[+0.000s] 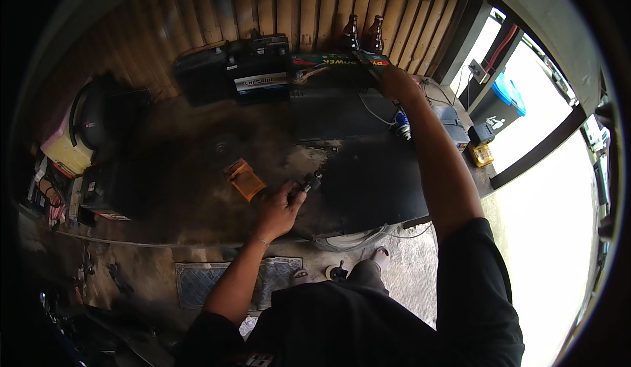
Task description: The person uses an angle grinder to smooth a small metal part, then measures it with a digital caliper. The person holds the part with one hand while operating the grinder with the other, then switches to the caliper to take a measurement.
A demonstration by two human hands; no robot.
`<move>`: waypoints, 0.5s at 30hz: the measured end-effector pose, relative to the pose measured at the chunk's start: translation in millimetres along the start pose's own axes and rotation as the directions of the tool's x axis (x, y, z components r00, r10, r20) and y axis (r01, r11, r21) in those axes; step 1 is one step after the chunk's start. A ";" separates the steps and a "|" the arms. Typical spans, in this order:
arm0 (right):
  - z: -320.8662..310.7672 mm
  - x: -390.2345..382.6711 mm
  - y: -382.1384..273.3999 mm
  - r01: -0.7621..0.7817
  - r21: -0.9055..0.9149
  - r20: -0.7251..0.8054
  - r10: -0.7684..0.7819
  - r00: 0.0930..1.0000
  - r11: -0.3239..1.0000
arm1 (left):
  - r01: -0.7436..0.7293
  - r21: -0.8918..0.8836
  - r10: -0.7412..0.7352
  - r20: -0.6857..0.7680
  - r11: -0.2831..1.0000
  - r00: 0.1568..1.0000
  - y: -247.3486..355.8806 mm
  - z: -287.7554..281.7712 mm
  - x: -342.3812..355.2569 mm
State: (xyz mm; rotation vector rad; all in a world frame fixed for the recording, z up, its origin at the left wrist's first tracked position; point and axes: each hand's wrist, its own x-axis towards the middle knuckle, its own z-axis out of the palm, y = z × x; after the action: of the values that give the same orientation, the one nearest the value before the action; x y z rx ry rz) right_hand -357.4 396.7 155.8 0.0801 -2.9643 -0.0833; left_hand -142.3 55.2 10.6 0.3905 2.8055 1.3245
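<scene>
My left hand [281,209] grips a small metal fitting with a dark body [311,181], held over the dark workbench [158,163]. An orange plastic piece [246,181] lies just left of that hand. My right hand [401,84] reaches to the back, its fingers curled at a long dark item [363,63] that I cannot make out, in front of a green battery [328,60]. Below my right hand is a blue spray can [403,125] with a thin cable beside it.
Black batteries [256,68] and two brown bottles [374,35] stand against the bamboo wall. A black case [98,120] and yellow box [66,140] sit left, a yellow-black tool battery [481,153] right. A blue-lidded bin [499,110] stands outside. Coiled hose [348,241] is at the front edge.
</scene>
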 end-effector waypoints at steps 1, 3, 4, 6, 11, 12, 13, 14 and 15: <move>2.6 1.0 6.1 0.099 -0.088 0.008 -0.099 0.995 0.991 | 0.023 -0.060 -0.020 0.043 0.998 0.999 -0.8 -1.0 -0.2; 5.9 3.9 16.4 0.297 -0.287 0.070 -0.290 0.955 0.911 | -0.028 -0.134 0.033 0.036 0.991 0.999 -3.9 -1.4 -0.1; 7.0 3.6 20.2 0.243 -0.178 0.110 -0.226 0.968 0.954 | -0.043 -0.174 0.049 0.034 0.984 0.998 -6.0 -0.4 -1.0; 5.6 -5.8 26.7 0.159 -0.026 0.179 -0.152 0.972 0.987 | -0.149 -0.261 0.138 -0.063 0.954 0.989 -10.8 3.2 -1.7; -7.1 -102.8 6.9 -0.036 0.951 -0.062 0.303 0.951 0.308 | -0.130 -0.458 0.160 0.026 0.879 0.987 -24.5 1.3 -3.4; -8.9 -137.6 -2.9 -0.048 0.972 -0.028 0.315 0.949 0.231 | -0.153 -0.458 0.185 0.025 0.876 0.982 -26.6 -1.1 -4.9; -11.1 -168.9 -13.5 0.088 0.988 -0.115 0.217 0.969 0.130 | -0.176 -0.458 0.209 0.021 0.871 0.978 -28.2 -3.1 -5.2; -11.7 -201.6 -25.4 0.097 0.995 -0.093 0.140 0.986 -0.022 | -0.190 -0.461 0.239 0.051 0.867 0.970 -30.0 -5.5 -5.4; -13.2 -233.2 -35.1 0.009 0.992 -0.003 0.048 0.999 -0.128 | -0.204 -0.465 0.269 0.076 0.862 0.960 -31.6 -8.2 -4.3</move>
State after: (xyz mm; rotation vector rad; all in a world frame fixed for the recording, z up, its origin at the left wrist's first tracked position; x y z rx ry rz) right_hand -124.1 374.7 126.4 0.2092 -2.0521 2.2165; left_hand -146.0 28.8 -8.6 0.7880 2.2863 1.8572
